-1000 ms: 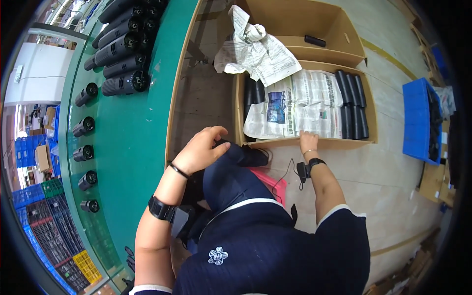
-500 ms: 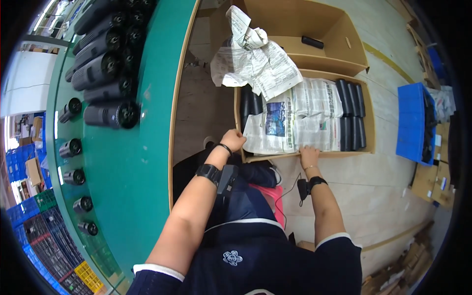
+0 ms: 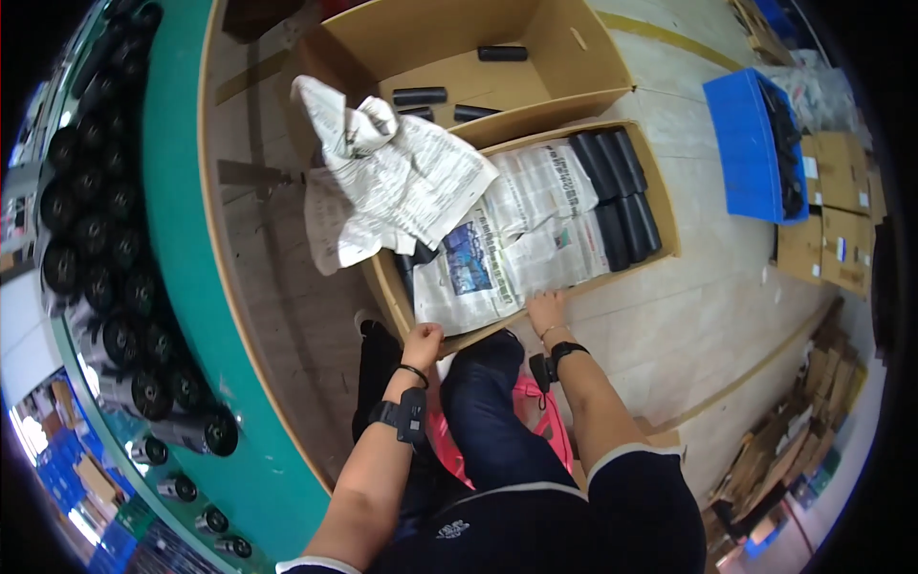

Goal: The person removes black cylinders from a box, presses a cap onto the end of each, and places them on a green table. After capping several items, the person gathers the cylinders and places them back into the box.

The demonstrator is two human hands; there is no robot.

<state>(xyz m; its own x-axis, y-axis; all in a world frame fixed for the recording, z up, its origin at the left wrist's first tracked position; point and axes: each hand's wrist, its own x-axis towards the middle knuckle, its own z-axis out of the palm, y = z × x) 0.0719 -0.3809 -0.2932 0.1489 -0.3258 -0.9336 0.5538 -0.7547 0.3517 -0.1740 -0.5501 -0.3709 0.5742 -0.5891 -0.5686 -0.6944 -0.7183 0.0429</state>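
Observation:
My left hand (image 3: 423, 344) is closed at the near left corner of an open cardboard box (image 3: 665, 222), beside a newspaper sheet's edge. My right hand (image 3: 546, 312) has its fingers curled over the near wall, against the newspaper (image 3: 555, 253). Flat sheets cover the box's middle. At the right end, two rows of black cylinders (image 3: 623, 225) show uncovered. More dark cylinders are partly hidden at the left end. A crumpled newspaper sheet (image 3: 406, 177) lies over the far left part and hangs past the wall.
Behind stands a larger cardboard box (image 3: 564, 43) with several black cylinders (image 3: 502, 54) inside. On my left, a green table (image 3: 182, 172) bears many black cylinders (image 3: 120, 340). A blue bin (image 3: 746, 143) and stacked cartons (image 3: 841, 172) are at right; flattened cardboard (image 3: 784, 435) lies lower right.
The view has turned, so the box appears tilted and farther left. More cylinders show in the larger box and on the table. Both hands remain at the near wall.

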